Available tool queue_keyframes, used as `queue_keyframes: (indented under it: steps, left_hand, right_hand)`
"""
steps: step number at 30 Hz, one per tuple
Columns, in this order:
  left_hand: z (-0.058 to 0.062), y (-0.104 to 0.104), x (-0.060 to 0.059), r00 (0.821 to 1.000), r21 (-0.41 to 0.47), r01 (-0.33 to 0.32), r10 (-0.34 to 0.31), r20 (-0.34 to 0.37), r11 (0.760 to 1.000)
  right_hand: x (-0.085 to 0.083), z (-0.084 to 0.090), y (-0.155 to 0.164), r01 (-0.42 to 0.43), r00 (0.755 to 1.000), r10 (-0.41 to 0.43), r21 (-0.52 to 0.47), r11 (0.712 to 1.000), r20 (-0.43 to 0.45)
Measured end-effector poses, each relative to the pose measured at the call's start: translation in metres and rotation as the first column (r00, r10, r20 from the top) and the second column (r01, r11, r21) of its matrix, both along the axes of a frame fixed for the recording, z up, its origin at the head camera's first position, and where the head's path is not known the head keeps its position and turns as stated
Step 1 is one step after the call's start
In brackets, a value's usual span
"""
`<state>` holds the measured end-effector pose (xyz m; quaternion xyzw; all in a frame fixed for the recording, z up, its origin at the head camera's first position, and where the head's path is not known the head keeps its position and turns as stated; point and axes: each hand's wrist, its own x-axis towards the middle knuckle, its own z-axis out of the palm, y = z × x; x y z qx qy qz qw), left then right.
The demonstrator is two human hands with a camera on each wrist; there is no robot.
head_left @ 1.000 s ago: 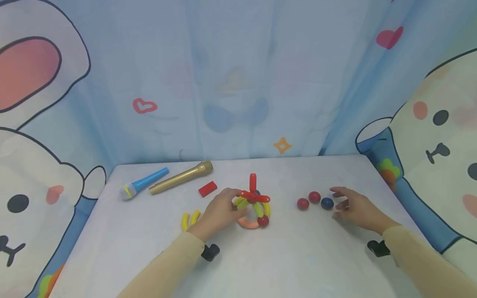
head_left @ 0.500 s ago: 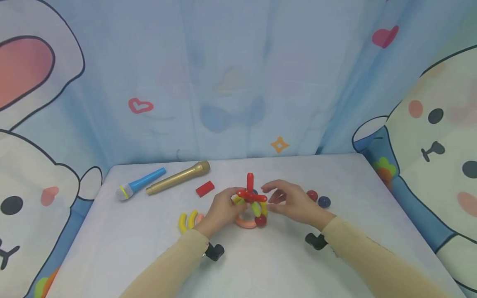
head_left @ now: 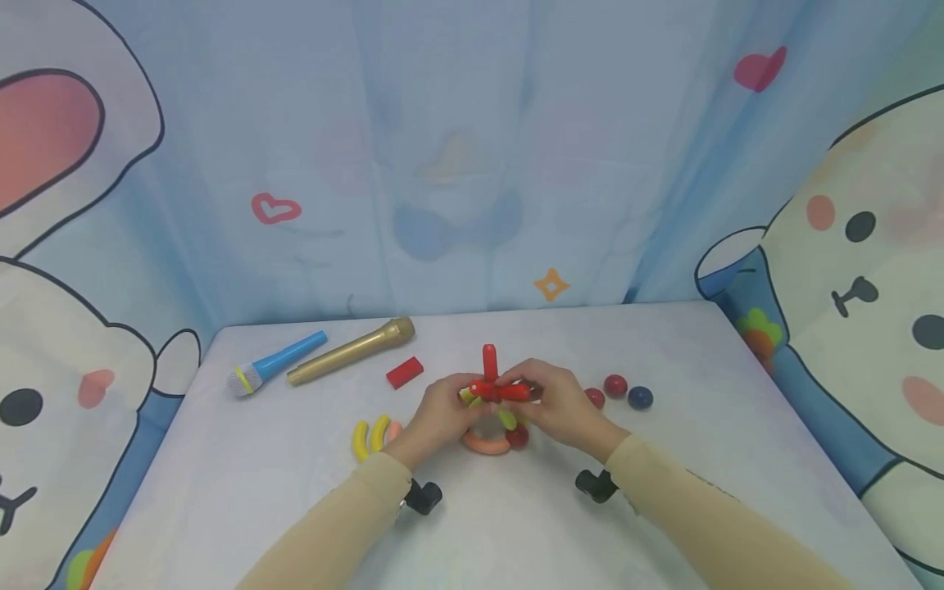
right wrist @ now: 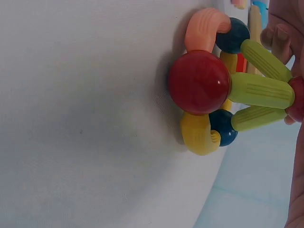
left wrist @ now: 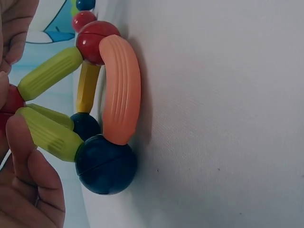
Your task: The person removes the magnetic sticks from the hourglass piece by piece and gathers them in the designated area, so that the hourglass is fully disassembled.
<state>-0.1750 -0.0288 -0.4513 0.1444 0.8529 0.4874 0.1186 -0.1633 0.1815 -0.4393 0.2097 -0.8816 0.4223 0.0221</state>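
Note:
A ball-and-stick building toy [head_left: 486, 445] stands on the table between both hands. Its base ring joins an orange curved stick [left wrist: 121, 90], a yellow curved stick [right wrist: 195, 135], a red ball [right wrist: 198, 81] and a blue ball [left wrist: 106, 165]. Green sticks [right wrist: 261, 90] lean up from the base to a red top ball [right wrist: 298, 99]. Above that, an upright red stick [head_left: 490, 360] and a sideways red stick [head_left: 515, 392] stick out. From the left, my left hand [head_left: 435, 414] pinches the toy near its top. My right hand [head_left: 564, 407] pinches the sideways red stick, hiding part of it.
Loose red balls [head_left: 615, 385] and a blue ball [head_left: 640, 398] lie to the right. Left of the toy are yellow curved sticks [head_left: 360, 441] and an orange piece [head_left: 394, 430]. Behind lie a red block [head_left: 405, 373], a gold microphone [head_left: 350, 352] and a blue microphone [head_left: 283, 358].
My right hand has come left from beside the loose blue ball to the toy and taken hold of its red stick. My left hand has stayed at the toy.

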Motion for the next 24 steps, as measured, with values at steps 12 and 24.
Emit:
queue_keyframes:
  steps: [12,24]
  left_hand:
    - [-0.005,-0.002,0.002,0.999,0.051,0.040,-0.040,-0.016,0.998]
    - [-0.006,-0.005,0.003,0.998,0.072,0.056,-0.056,-0.011,0.996]
  right_hand:
    - [0.002,-0.002,0.001,0.003,0.999,-0.001,-0.051,0.999,0.047]
    - [0.007,0.006,0.016,0.072,0.995,-0.067,-0.071,0.995,0.078]
